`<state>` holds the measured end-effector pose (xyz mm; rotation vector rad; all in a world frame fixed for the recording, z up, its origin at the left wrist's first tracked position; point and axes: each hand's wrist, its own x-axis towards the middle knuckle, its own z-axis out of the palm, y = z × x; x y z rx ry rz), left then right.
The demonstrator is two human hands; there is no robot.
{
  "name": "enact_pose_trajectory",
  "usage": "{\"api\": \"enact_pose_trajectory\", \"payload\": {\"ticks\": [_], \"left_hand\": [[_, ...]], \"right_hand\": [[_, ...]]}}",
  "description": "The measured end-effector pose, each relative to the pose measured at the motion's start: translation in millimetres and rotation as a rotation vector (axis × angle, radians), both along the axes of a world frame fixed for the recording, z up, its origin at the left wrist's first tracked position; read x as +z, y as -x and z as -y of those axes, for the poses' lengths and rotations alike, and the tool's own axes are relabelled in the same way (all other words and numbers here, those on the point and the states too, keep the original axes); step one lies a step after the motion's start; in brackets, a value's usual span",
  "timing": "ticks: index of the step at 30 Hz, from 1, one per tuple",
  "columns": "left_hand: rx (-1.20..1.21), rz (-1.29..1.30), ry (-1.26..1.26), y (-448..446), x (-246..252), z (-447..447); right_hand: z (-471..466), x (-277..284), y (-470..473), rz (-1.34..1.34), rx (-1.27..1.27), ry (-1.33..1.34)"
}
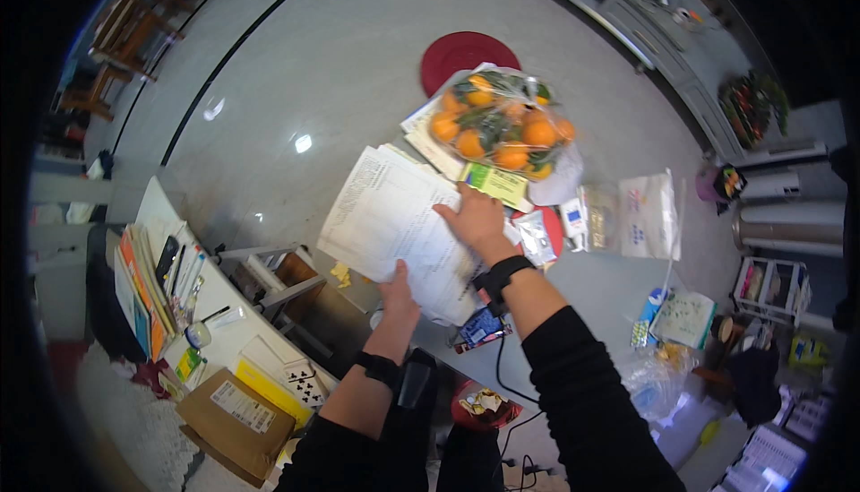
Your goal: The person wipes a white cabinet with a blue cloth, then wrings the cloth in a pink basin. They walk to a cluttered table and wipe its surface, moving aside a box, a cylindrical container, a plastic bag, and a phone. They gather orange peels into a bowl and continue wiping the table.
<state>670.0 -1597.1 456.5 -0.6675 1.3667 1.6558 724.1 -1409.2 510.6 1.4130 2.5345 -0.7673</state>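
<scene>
A stack of printed paper sheets [396, 223] lies tilted in front of me, partly past the table's left edge. My left hand [401, 297] grips its lower edge, thumb on top and fingers hidden beneath. My right hand [474, 213] is at the stack's right side, its thumb over the paper and its fingertips near a green and yellow box [497, 183]. Beyond the box sits a clear plastic bag of oranges with leaves [504, 122], resting on more papers. Under my right wrist is a blue packet [484, 328].
Right of my hand lie a silver sachet [535, 236] and a white plastic bag [648, 216]. A red round stool [463, 55] stands beyond the table. At left, a white desk [222, 290] holds books, pens and a cardboard box [235, 425]. A red bin [485, 406] is below.
</scene>
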Motion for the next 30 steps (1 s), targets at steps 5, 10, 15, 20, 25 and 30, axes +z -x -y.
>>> {"api": "enact_pose_trajectory", "payload": {"ticks": [5, 10, 15, 20, 25, 30], "left_hand": [[0.018, -0.234, 0.212, -13.7, 10.6, -2.0], [-0.354, -0.866, 0.533, -28.5, 38.5, 9.1], [-1.273, -1.534, 0.463, -58.7, 53.1, 8.5], [-1.574, -1.327, 0.705, -60.2, 34.5, -2.8], [-1.552, -1.390, 0.770, -61.2, 25.6, -3.7], [-1.598, -1.387, 0.878, -65.4, 21.8, -9.4]], "right_hand": [[26.5, -14.6, -89.7, -0.505, -0.075, -0.411], [-0.5, -25.2, -249.1, -0.639, -0.941, -0.159], [-55.9, -16.1, -345.4, -0.748, -1.179, -0.290], [-96.8, -15.7, -334.8, -1.205, -1.164, -0.144], [-67.9, -9.2, -303.0, -0.611, -1.322, -0.216], [-10.4, -5.8, -281.1, -0.809, -1.336, -0.211]]}}
